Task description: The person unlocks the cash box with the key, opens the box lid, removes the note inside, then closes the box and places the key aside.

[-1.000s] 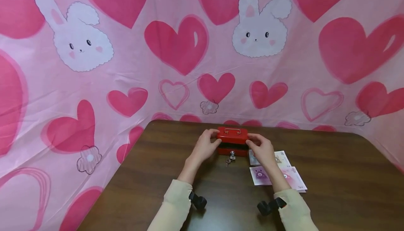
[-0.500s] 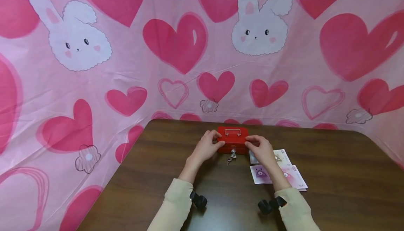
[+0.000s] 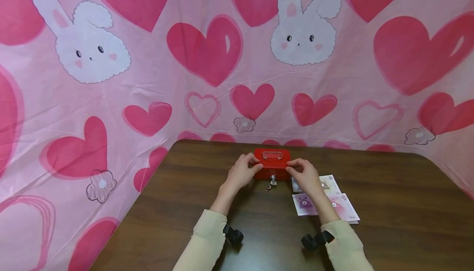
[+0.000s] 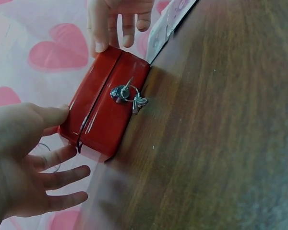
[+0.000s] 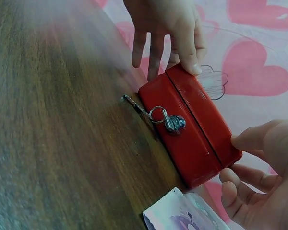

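Note:
A red metal cash box with a wire handle on top stands at the far side of the table. Its lid is down, with a thin dark seam between lid and body in both wrist views. My left hand pinches the lid's left front corner between thumb and forefinger, other fingers spread beside it. At the opposite corner my right hand holds the lid the same way, thumb on its front. A key sits in the front lock, and a ring hangs from it with another key.
Play banknotes with cartoon bears lie to the right of the box: a pale one behind, pink-purple ones in front, partly under my right forearm. The brown wooden table meets a pink heart-print cloth at the back.
One second ago the lid stood partly raised with a dark gap under it. Both hands have lowered it onto the box and keep their grip. The banknotes have not moved.

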